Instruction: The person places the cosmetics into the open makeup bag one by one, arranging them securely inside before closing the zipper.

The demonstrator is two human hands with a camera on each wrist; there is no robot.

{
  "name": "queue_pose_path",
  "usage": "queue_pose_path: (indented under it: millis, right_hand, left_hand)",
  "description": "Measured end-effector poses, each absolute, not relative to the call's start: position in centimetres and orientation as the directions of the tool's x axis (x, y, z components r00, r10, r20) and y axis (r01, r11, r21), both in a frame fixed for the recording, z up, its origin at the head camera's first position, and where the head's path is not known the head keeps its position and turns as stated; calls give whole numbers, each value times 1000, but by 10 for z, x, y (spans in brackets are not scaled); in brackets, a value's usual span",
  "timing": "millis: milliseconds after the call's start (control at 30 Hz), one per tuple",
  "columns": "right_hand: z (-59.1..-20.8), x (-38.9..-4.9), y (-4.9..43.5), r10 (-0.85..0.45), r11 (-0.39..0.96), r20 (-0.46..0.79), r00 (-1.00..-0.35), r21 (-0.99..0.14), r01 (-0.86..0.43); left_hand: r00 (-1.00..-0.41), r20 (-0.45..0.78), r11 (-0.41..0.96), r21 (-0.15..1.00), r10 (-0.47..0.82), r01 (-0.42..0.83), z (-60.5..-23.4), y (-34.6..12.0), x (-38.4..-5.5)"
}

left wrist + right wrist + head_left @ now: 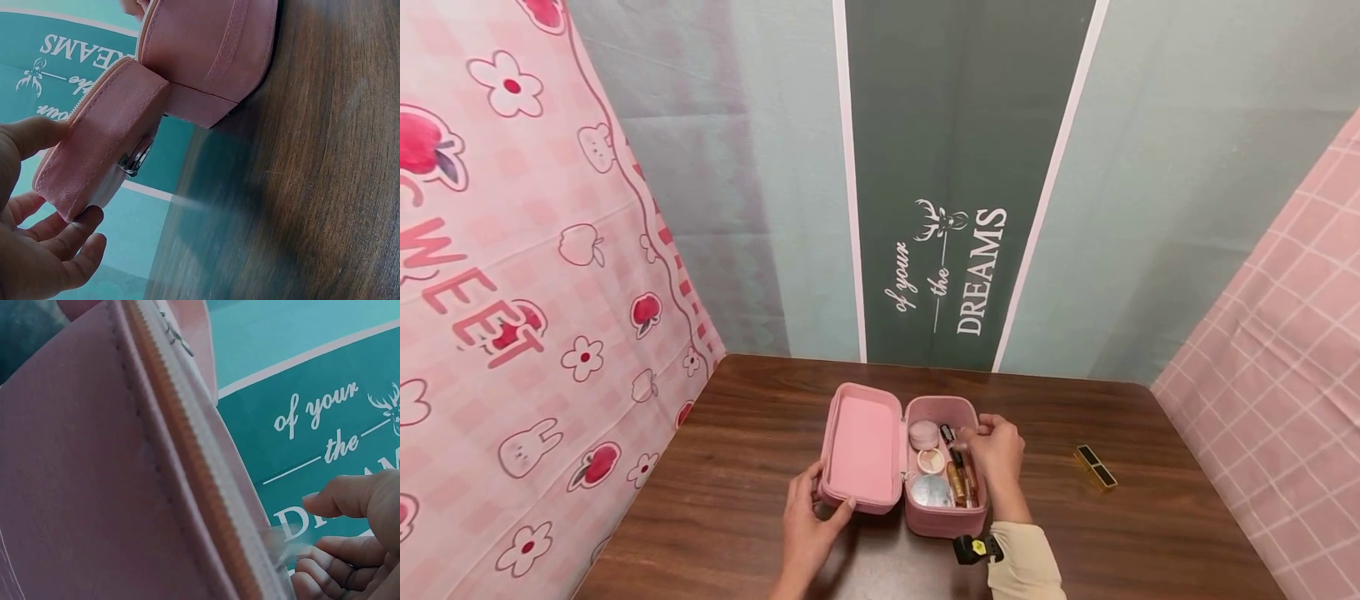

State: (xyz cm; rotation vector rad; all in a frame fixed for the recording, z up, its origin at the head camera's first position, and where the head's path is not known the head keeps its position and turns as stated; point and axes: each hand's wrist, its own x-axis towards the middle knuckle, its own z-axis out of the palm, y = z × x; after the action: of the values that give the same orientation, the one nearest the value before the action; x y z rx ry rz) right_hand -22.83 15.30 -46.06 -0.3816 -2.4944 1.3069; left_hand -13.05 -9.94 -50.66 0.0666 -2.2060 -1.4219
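A pink zippered makeup case stands on the table, its lid folded out to the left. My left hand holds the lid's front left corner, thumb on the rim and fingers beneath, as the left wrist view shows at the lid. Over the case's right rim, my right hand has curled fingers with a small, blurred, see-through piece at the tips; its kind is unclear. Inside lie a round pink container, a round palette, a silvery disc and several slim tubes.
A black and gold rectangular item lies on the brown wooden table, right of the case. Printed cloth hangs behind the table and along both sides. A black wrist device sits at the right sleeve.
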Motion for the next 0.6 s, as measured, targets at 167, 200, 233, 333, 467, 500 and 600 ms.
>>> queue_pose_path:
  millis: [167,200,233,333,467,500,600]
  right_hand:
    - [-461,-227,154,348,567,141,-927,-819,88]
    - [-461,-227,155,344,571,145,-928,-817,84]
    - [-461,-227,155,340,575,148,-929,-814,81]
    - [-460,-228,156,315,592,146,-938,-802,74]
    - [-457,-228,160,213,659,118,-970,-750,53]
    - [-455,-228,161,168,687,111,-980,-726,36]
    - [-448,-226,166,-4,772,76,-997,-633,-51]
  left_hand:
    - [-874,374,436,873,-312,218,-506,-99,-130]
    - [-874,372,436,873,-311,216,-506,-99,-130]
    - [-874,373,435,873,-311,218,-506,-99,-130]
    - [-874,376,439,871,-309,220,-506,-99,-130]
    - [-870,385,444,867,-307,227,-506,-99,-130]
    - [-870,387,447,865,-306,228,-506,-99,-130]
    - [-868,391,450,863,-307,230,-506,-99,-131]
